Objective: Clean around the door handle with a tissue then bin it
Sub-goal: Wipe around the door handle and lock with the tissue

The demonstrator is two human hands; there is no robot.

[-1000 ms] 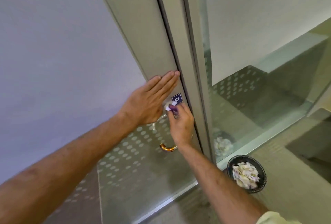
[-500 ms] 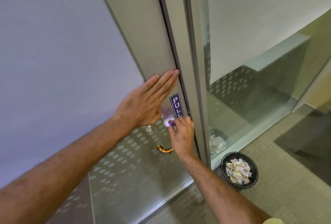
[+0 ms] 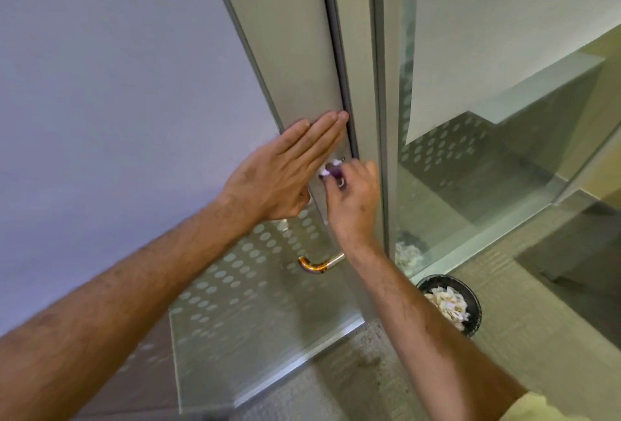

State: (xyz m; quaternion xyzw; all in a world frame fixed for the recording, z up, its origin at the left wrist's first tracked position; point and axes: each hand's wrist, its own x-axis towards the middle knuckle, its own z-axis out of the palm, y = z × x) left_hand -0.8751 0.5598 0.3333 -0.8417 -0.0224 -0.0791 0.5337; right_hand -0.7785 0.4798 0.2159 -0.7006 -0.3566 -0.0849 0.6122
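Observation:
My left hand (image 3: 285, 173) lies flat against the grey metal door frame (image 3: 292, 50), fingers together and stretched out. My right hand (image 3: 353, 200) pinches a small crumpled white tissue (image 3: 327, 167) and presses it on the frame just right of the left hand, covering the blue PULL sign. The curved metal door handle (image 3: 317, 264) sticks out of the frame below both hands, partly hidden by my right wrist. A black round bin (image 3: 448, 303) with crumpled tissues inside stands on the floor at the lower right.
The door has a glass pane with frosted dots (image 3: 255, 286). A fixed glass panel (image 3: 470, 185) stands to the right and reflects the bin. Speckled floor (image 3: 336, 383) lies below.
My right hand has moved the tissue up over the PULL sign, which showed half a second ago. The left hand has stayed flat on the frame. The view has tilted slightly.

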